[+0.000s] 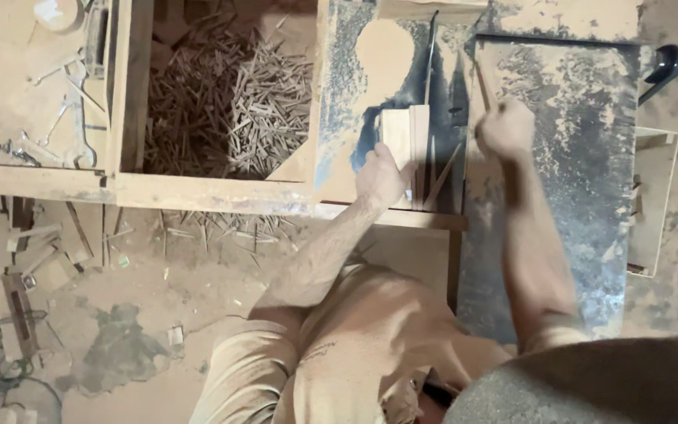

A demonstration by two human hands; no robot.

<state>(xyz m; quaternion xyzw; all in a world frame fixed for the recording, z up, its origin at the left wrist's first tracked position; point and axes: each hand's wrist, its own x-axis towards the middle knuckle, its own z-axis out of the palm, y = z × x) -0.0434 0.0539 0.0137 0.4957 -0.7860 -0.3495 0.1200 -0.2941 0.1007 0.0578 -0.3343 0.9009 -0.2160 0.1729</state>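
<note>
Two bare hands at work over a sawdust-coated table saw surface (574, 157). Left hand (380, 177) laid against the near end of a small pale wooden block (402, 137), fingers wrapped over its edge and grasping it; block flat on the surface, just left of the dark blade slot (431, 71). Right hand (505, 129) clenched in a fist, blurred, raised over the surface to the right of the slot, well apart from the block; impossible to tell whether anything sits inside the fist. Thin wooden sliver (442, 177) slanted just beside the block, between the two hands. Rounded heap of sawdust (384, 49) beyond the block, near the far edge. Left of the surface, an open wooden bin (131, 102) packed with a jumble of thin wooden sticks (233, 102); more sticks scattered on the dusty floor (119, 314) below its near wall. Farther left, a dusty shelf with wrenches (60, 110) lying loose. Wood offcuts (37, 259) strewn on the floor at lower left. Dust-covered shorts (339, 353) in the foreground. At the right edge, a dark curved handle (666, 67) and a shallow wooden box (657, 204) hung on the side of the machine.
</note>
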